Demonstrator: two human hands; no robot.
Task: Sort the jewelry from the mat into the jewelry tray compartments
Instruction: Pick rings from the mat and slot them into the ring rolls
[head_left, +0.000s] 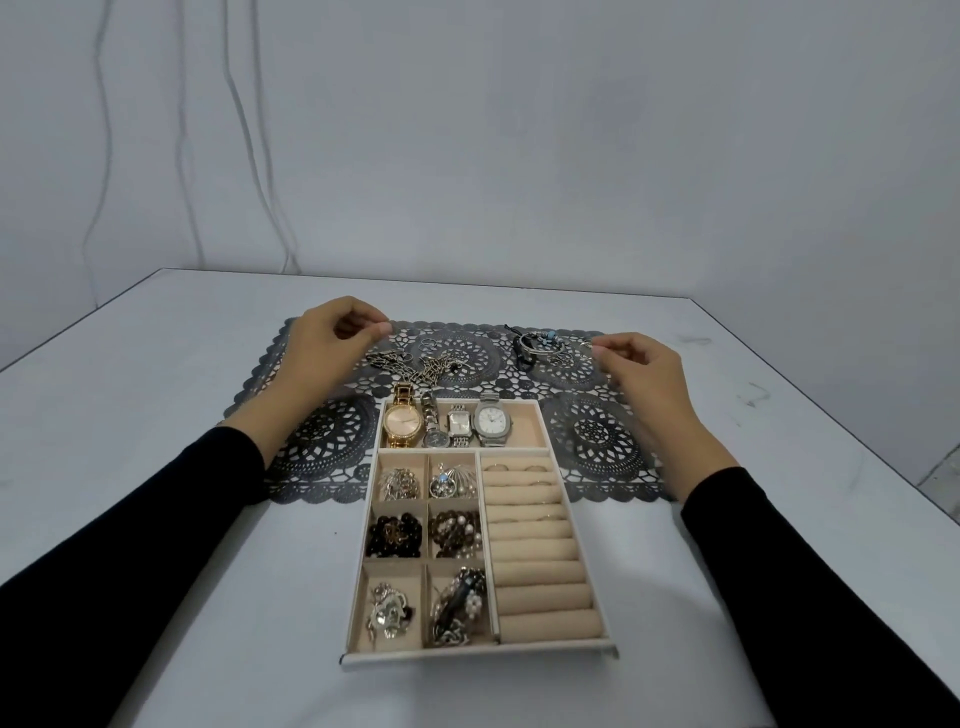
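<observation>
Rings (427, 343) tiny, left hand (332, 340) grip unclear

White counter (156, 415), matte, fills the lower half; its far edge meets the wall. Faint dark scuff marks (753, 395) on the right side of the counter, one tiny dark speck (335, 532) near the middle-left. Plain pale grey wall (571, 156) behind. Thin white cables (244, 130) hang down the wall at left, wavy, several strands, dropping behind the counter's back edge.
</observation>
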